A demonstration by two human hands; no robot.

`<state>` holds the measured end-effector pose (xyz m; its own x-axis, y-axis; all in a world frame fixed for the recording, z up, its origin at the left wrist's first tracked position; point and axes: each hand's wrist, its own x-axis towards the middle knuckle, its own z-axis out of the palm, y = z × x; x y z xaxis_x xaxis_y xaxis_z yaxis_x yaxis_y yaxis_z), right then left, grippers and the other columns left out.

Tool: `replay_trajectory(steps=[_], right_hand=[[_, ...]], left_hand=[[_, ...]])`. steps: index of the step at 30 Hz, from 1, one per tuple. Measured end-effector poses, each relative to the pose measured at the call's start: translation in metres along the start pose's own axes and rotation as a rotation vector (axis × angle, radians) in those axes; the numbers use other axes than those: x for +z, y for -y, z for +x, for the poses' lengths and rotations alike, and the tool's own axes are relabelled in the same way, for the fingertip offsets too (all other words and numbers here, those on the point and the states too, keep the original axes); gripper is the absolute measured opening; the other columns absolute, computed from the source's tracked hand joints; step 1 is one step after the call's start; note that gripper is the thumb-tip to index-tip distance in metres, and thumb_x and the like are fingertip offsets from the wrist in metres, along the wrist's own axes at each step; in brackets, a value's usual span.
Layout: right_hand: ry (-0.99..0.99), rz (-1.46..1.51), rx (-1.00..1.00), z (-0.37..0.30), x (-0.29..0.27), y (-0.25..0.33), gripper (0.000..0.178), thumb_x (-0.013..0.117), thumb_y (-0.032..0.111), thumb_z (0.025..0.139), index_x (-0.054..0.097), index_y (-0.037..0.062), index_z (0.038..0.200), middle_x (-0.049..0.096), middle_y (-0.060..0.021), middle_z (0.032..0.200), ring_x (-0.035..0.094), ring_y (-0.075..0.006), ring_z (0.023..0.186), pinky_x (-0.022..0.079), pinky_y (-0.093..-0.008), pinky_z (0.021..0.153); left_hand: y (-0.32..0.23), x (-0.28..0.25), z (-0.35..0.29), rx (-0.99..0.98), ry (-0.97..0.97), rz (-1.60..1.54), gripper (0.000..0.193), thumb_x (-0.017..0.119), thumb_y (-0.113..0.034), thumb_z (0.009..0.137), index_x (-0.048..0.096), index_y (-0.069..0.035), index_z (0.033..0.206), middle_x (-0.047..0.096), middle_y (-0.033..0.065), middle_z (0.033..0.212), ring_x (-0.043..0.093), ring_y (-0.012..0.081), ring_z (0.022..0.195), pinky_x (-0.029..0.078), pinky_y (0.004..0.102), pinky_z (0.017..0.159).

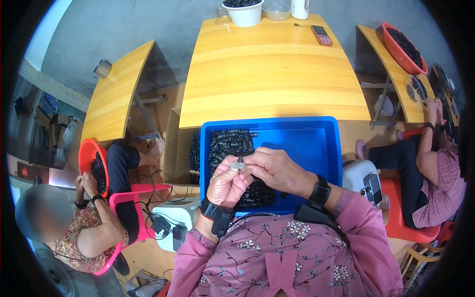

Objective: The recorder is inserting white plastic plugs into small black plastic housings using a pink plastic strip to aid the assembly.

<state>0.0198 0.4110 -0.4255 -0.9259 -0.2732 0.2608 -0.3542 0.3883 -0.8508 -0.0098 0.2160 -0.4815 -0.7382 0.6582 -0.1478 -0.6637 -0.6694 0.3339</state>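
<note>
My left hand is closed in a pinch on a small pale grey flat piece above the blue tray. Against that piece, the fingertips of my right hand close round a small black part. Both hands meet fingertip to fingertip, so part of what they hold is covered. Below them, many small black plastic parts fill the left side of the tray. More of these lie under my wrists.
A wooden table stands ahead, bearing a white tub of black parts and a phone. A cardboard box is left of the tray. Co-workers sit at both sides, with red basins of black parts.
</note>
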Motion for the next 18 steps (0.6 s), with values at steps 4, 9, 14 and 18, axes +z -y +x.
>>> replay_trajectory(steps=[4, 9, 14, 18], right_hand=[[-0.005, 0.037, -0.016, 0.000, -0.002, -0.001, 0.015, 0.060, 0.013, 0.092, 0.065, 0.0010, 0.101, 0.062, -0.0140, 0.087, 0.061, -0.0337, 0.086, 0.052, -0.0412, 0.076], [-0.047, 0.094, 0.057, -0.002, 0.001, -0.006, 0.014, 0.060, 0.013, 0.094, 0.066, 0.0016, 0.098, 0.065, -0.0136, 0.087, 0.063, -0.0309, 0.083, 0.052, -0.0384, 0.075], [-0.105, 0.238, 0.161, -0.008, 0.002, -0.012, 0.018, 0.063, 0.016, 0.094, 0.067, 0.0002, 0.101, 0.067, -0.0107, 0.086, 0.064, -0.0189, 0.079, 0.051, -0.0320, 0.072], [-0.189, 0.392, 0.357, -0.005, -0.013, -0.013, 0.023, 0.070, 0.016, 0.091, 0.068, -0.0014, 0.106, 0.061, 0.0031, 0.081, 0.053, -0.0033, 0.075, 0.046, -0.0236, 0.065]], left_hand=[[0.000, 0.001, 0.000, -0.005, 0.001, 0.014, 0.017, 0.064, -0.005, 0.091, 0.060, -0.005, 0.107, 0.064, 0.0109, 0.097, 0.057, 0.0192, 0.081, 0.047, 0.0330, 0.071], [0.001, 0.004, -0.001, -0.006, -0.042, 0.056, 0.013, 0.064, -0.009, 0.093, 0.059, -0.005, 0.104, 0.062, 0.0104, 0.095, 0.053, 0.0172, 0.077, 0.046, 0.0315, 0.069], [0.000, 0.010, 0.000, -0.005, -0.014, 0.039, 0.020, 0.063, -0.009, 0.093, 0.059, -0.005, 0.113, 0.058, 0.0087, 0.095, 0.051, 0.0161, 0.076, 0.045, 0.0298, 0.068], [-0.017, 0.027, -0.002, 0.108, -0.092, 0.161, 0.033, 0.062, -0.011, 0.094, 0.057, -0.003, 0.126, 0.059, 0.0070, 0.095, 0.052, 0.0135, 0.077, 0.047, 0.0279, 0.070]])
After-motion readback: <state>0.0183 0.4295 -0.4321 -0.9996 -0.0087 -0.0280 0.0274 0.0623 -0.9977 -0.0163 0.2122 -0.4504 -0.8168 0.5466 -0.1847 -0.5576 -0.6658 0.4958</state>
